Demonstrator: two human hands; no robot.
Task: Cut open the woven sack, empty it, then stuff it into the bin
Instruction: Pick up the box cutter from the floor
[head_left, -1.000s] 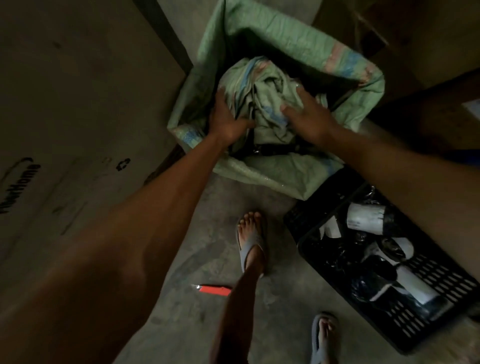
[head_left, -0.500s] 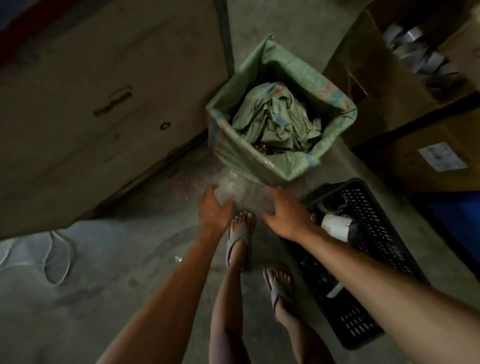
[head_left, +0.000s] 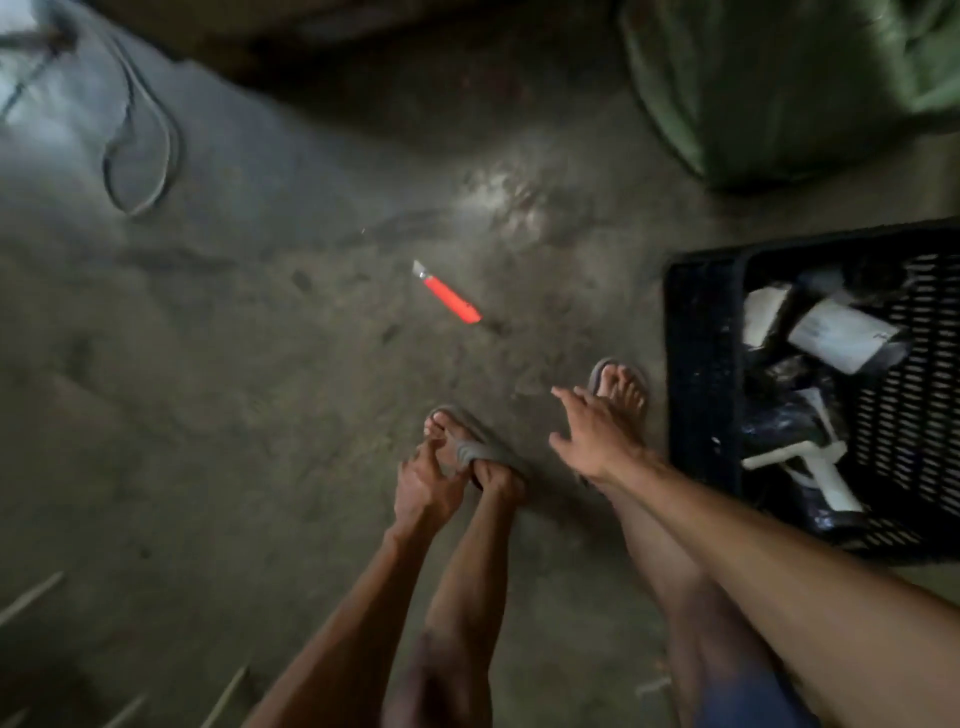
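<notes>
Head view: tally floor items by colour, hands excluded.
Red/orange: 1, the utility knife
Green: 1, the sack-lined bin
Black: 1, the plastic crate
Grey: 2, the sandals, left and right
Dark: 1, the looped cord
Total: 6
Crate contents are too jumbled to count.

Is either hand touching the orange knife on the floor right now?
Apart. In the head view the orange knife lies alone on the floor, with bare concrete showing between it and both the left hand and the right hand.
</notes>
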